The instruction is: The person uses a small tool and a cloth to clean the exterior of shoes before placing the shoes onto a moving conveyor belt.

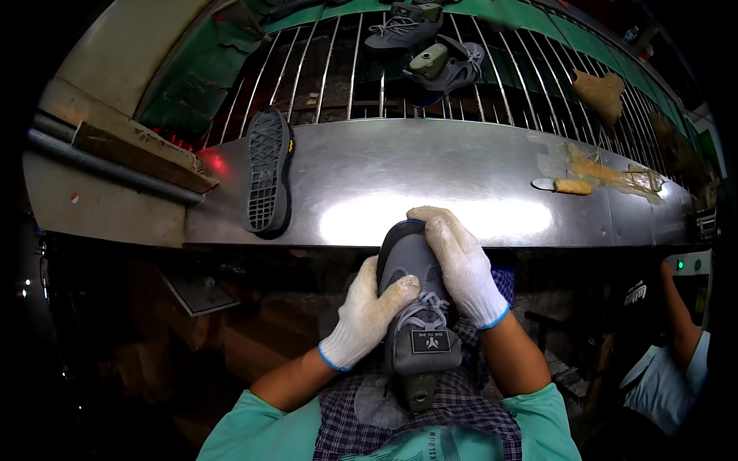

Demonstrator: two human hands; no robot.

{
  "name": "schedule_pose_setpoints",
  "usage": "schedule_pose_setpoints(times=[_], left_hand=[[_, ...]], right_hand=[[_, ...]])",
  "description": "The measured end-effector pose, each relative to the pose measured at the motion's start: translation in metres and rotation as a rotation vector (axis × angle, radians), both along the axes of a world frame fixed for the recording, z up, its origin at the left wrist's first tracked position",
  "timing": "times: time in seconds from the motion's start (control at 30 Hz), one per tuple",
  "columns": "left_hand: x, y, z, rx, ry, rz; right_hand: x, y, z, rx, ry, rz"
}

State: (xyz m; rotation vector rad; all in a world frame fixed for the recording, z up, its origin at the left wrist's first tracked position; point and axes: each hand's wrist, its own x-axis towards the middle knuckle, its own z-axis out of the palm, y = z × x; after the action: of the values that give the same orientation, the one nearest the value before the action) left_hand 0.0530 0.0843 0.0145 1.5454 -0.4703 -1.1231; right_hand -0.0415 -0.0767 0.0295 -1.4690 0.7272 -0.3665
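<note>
A grey shoe (pixel 413 261) with light laces is held between my two gloved hands over my lap, its toe pointing away from me. At its heel end, a green shoe last (pixel 419 390) sticks out of the opening. My left hand (pixel 367 313) wraps the shoe's left side, its thumb lying over the upper near the laces. Along the right side, my right hand (pixel 461 265) is pressed against the shoe, with fingers curled over the toe. A dark grey outsole (pixel 268 173) lies tread up on the metal table ledge, ahead and to the left.
Beyond the metal ledge (pixel 369 165) runs a rack of metal rods (pixel 330 69) carrying grey shoes (pixel 450 67) on lasts. A short tool with a yellowish handle (pixel 573 187) rests on the ledge's right. A wooden block and pipe (pixel 115 170) border the left; another person's arm (pixel 680 315) shows at right.
</note>
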Motion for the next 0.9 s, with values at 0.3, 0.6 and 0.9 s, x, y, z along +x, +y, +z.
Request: schedule_pose_setpoints(times=[0.3, 0.6, 0.9], left_hand=[[0.001, 0.003, -0.011, -0.019, 0.112, 0.018], [0.085, -0.008, 0.053, 0.12, -0.4, -0.444], [0.36, -0.063, -0.032, 0.428, -1.262, 0.197]], right_hand=[[-0.033, -0.018, -0.015, 0.216, -0.101, 0.323], [-0.131, 0.054, -0.185, 1.168, -0.575, 0.062], [-0.125, 0.055, -0.123, 0.844, -0.356, -0.222]])
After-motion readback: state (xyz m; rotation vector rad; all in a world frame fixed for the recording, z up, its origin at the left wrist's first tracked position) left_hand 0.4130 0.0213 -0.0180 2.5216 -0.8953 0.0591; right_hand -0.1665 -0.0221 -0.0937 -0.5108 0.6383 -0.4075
